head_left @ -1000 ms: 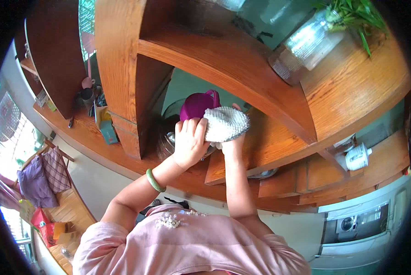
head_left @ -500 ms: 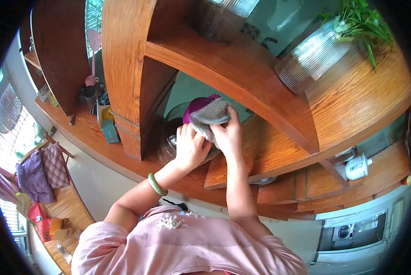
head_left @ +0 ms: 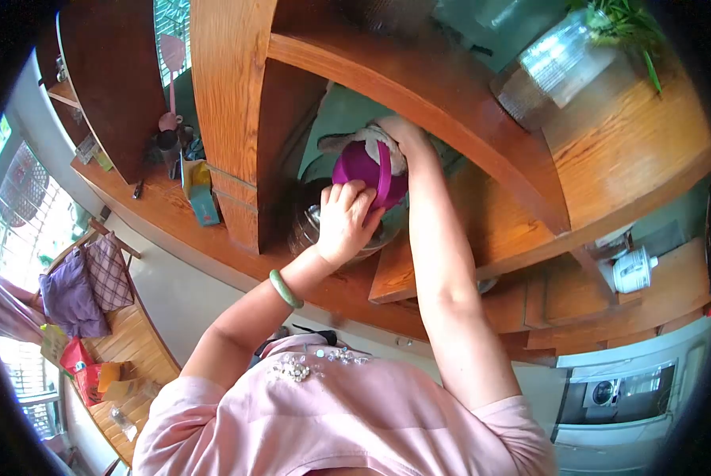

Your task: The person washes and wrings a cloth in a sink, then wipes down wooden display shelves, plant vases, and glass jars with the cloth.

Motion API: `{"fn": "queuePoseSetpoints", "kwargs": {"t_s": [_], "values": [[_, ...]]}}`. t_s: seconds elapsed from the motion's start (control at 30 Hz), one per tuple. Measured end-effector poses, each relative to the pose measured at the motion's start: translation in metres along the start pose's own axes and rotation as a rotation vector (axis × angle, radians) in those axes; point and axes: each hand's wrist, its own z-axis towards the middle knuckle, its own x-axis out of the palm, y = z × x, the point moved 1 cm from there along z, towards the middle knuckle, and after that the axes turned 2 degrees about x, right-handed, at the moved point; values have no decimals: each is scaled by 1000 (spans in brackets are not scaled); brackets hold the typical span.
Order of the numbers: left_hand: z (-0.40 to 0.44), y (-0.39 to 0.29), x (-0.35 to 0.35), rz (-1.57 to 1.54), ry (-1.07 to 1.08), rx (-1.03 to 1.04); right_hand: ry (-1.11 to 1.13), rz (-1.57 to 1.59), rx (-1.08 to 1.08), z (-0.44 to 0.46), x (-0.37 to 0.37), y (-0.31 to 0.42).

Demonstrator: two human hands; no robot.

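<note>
A purple lid with a raised strap-like handle (head_left: 354,165) is in the middle of the head view, at a glass jar (head_left: 306,230) inside the shelf opening. My left hand (head_left: 343,218), below a green bangle, has its fingers closed on the lid's near side. On the lid's far side, my right hand (head_left: 399,133) presses a grey cloth (head_left: 338,143) against it; most of its fingers are hidden. I cannot tell whether the lid rests on the jar or is held just off it.
Curved wooden shelves (head_left: 419,103) surround my hands, with an upright post (head_left: 228,111) on the left. A ribbed glass vase (head_left: 550,71) with green leaves stands on the upper right shelf. A white lidded pot (head_left: 634,270) sits lower right, and a teal box (head_left: 202,198) stands left.
My right hand has pushed the cloth farther in, to the lid's far side. The purple lid has turned, showing more of its top and handle. The view has shifted slightly.
</note>
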Motion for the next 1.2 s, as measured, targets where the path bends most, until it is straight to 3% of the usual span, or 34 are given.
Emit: {"fn": "queuePoseSetpoints", "kwargs": {"t_s": [0.03, 0.07, 0.13, 0.2, 0.27, 0.33, 0.4, 0.47, 0.53, 0.57, 0.63, 0.67, 1.13, 1.17, 1.2], "values": [[0, 1, 0, -13, 8, 2, -145, -115, -260, 3, 6, -3], [-1, 1, -1, -22, 11, 6, -152, -118, -254, -14, 3, 9], [0, 1, 0, -28, -4, 7, 125, 249, 11, -60, -6, 31], [-2, -1, -2, -31, -16, -8, -139, 389, 0, -106, -9, 44], [-2, -1, -2, -11, 3, -13, -303, 202, -227, -143, -7, 45], [-3, -2, -2, -10, -23, -7, -169, 640, -45, -171, -3, 38], [-3, -2, -2, 3, -32, 20, -326, 355, -204, -176, 5, 20], [-3, -2, -1, 10, 11, -5, -241, 414, 32, -166, -16, 50], [-2, -3, -1, -5, 6, 9, -353, 12, -49, -136, -26, 52], [-2, -4, -1, 4, 11, -21, -392, -37, -78, -112, -24, 33], [-2, -5, -1, 3, 8, -17, -132, -14, -4, -69, -30, 17], [-1, -4, -1, 0, -1, -7, -129, -12, -5, -61, -27, 14], [-3, -2, -1, 19, 21, -19, -443, -725, -460, -25, -7, 12], [-4, -1, 0, -5, 9, -28, -445, -733, -456, -38, -17, 25], [-5, 0, 2, -29, -2, -37, -253, -713, -257, -53, -29, 34]]}}
